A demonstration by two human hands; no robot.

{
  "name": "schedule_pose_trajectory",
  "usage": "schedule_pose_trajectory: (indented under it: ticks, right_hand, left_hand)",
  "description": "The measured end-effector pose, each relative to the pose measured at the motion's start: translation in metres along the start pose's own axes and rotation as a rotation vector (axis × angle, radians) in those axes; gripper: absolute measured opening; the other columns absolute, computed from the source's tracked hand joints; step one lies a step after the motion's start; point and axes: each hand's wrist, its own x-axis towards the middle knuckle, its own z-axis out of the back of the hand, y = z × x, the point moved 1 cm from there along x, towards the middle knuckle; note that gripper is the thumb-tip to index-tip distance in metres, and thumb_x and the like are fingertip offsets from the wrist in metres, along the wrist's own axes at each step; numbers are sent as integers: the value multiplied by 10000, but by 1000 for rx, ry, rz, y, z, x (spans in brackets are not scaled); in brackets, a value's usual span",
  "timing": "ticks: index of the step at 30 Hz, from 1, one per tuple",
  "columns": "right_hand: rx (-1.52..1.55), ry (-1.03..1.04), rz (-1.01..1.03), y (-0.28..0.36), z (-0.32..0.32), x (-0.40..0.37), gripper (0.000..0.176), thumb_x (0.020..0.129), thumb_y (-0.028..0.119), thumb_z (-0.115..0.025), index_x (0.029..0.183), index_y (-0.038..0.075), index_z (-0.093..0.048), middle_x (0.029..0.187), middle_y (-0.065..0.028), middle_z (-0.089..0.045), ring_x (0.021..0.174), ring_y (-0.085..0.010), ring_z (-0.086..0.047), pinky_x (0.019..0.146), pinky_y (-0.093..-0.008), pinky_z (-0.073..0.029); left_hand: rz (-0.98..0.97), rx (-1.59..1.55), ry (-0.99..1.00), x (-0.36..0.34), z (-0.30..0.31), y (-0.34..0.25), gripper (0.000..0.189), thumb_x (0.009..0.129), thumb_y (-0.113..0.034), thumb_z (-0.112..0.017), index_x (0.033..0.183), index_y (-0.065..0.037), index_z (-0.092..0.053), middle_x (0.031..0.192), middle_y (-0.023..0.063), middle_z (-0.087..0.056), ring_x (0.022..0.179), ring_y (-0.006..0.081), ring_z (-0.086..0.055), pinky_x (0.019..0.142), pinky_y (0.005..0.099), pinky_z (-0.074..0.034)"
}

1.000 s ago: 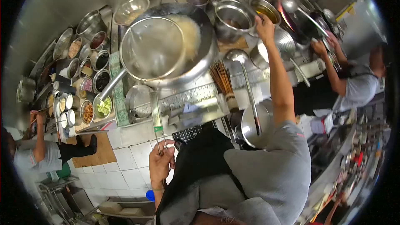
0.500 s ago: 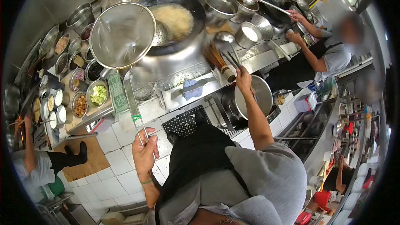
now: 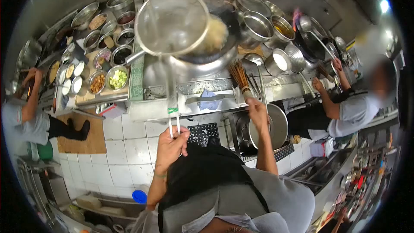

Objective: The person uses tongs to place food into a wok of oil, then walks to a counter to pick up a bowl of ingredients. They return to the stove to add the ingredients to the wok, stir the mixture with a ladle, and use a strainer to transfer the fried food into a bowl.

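My left hand is closed around the long wire handle of a round mesh strainer, gripping below a green tie. The strainer's bowl hangs over the left part of a wok with pale yellow, frothy contents. My right hand is closed at the handle end of a bamboo wok brush. A ladle rests on the counter's edge, its long handle running down just right of that hand. Below it stands a deep metal pot. My right fingertips are partly hidden.
A cleaver-like knife lies on a blue cloth. Bowls of chopped green vegetable and brown cubes stand at left. One co-worker works at far left; another co-worker holds a ladle at right.
My view has turned, shifting the scene rightward. My right hand has moved from the ladle's handle toward the brush. The strainer in my left hand has swung up and right.
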Motion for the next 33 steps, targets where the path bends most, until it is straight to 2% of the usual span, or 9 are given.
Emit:
schedule_pose_trajectory:
  ticks: [5,7,10,13,15,20,22,26,33]
  right_hand:
    - [546,713,261,144,-41,-74,409,1006,247,-550,1327,-7,-549,1219,-94,-635,981,-161,-623,840,-325,-532]
    - [536,889,71,171,-38,-78,378,1007,191,-539,1328,-8,-518,1198,-109,-642,968,-172,-639,850,-321,-541]
    - [789,713,147,143,-42,-65,341,1001,152,-539,1300,-7,-504,1161,-122,-650,865,-154,-662,710,-280,-576]
    - [725,446,-12,151,-6,-40,320,1015,169,-507,1289,4,-497,895,-61,-635,557,-110,-580,456,-245,-490]
    - [464,281,27,148,12,-4,331,1018,203,-503,1283,5,-508,771,-30,-584,459,-102,-510,403,-257,-426]
    - [23,120,263,128,5,109,309,938,70,-497,1226,8,-591,765,-58,-612,521,-135,-537,471,-310,-434]
    - [-49,73,356,108,-15,153,233,923,77,-489,1094,20,-637,704,-29,-575,476,-109,-519,414,-291,-397]
    - [-290,-178,579,92,-43,181,197,850,57,-514,963,9,-667,718,-166,-659,643,-292,-656,627,-420,-501]
    - [-320,-250,557,109,-47,168,226,871,103,-539,1043,19,-660,886,-261,-665,883,-427,-649,756,-455,-498]
  left_hand:
    - [-72,-88,178,30,-68,39,106,948,-105,-622,988,-12,-590,676,23,-587,474,94,-558,410,235,-433]
    - [-163,-88,235,42,-94,55,144,942,-118,-638,1006,-4,-578,685,45,-604,525,111,-598,458,259,-468]
    - [-302,458,334,50,-109,47,164,919,-106,-657,1013,11,-589,767,91,-657,647,177,-663,572,320,-527]
    - [-638,797,511,26,-91,3,215,884,-158,-683,984,23,-623,911,194,-663,784,238,-679,667,378,-514]
    - [-603,411,538,-14,-84,-66,271,898,-247,-681,972,13,-664,969,176,-673,928,289,-672,817,392,-520]
    - [-881,-696,540,-115,-115,-154,288,915,-239,-656,853,41,-632,922,183,-663,895,372,-661,809,473,-576]
    - [-967,-633,694,-119,-125,-162,260,915,-217,-649,881,40,-634,951,183,-660,921,362,-655,828,459,-572]
    - [-1098,-571,769,-122,-119,-168,211,917,-173,-637,936,36,-638,1010,182,-653,973,341,-643,866,432,-563]
    - [-1288,-557,722,-148,-81,-173,173,920,-96,-615,1034,31,-645,1113,180,-640,1064,306,-623,932,385,-549]
